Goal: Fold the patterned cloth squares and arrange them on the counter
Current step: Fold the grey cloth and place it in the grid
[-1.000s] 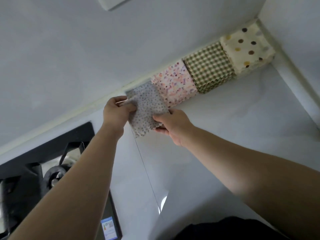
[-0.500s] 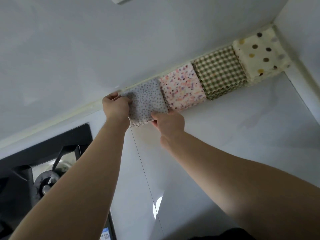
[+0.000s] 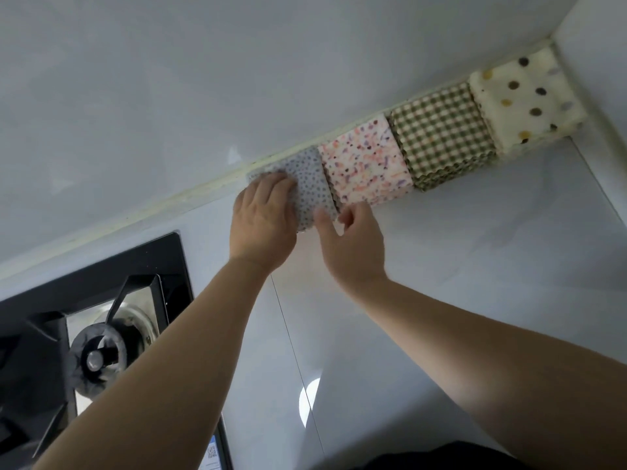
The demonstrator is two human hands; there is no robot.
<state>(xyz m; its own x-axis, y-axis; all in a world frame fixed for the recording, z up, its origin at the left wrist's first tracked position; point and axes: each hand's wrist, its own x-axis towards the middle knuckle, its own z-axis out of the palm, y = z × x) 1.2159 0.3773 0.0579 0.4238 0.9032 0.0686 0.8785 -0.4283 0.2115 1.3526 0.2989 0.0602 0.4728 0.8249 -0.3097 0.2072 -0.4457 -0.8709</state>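
A folded grey dotted cloth (image 3: 310,186) lies flat on the white counter (image 3: 458,252) against the back wall, at the left end of a row. My left hand (image 3: 263,222) rests palm-down on its left half. My right hand (image 3: 351,242) is at its near right corner, with the thumb touching the cloth edge and the fingers loose. To its right sit a pink speckled stack (image 3: 366,161), a green gingham stack (image 3: 442,130) and a cream polka-dot stack (image 3: 526,96) in the corner.
A black gas hob (image 3: 101,317) with a burner (image 3: 98,357) fills the counter's left side. A grey wall (image 3: 237,79) runs behind the row, and a side wall (image 3: 597,62) closes the right corner. A seam crosses the counter between my arms.
The grey dotted cloth went from held in the air to lying on the counter beside the pink stack. My left hand now lies flat on it, and my right hand has loosened its grip.
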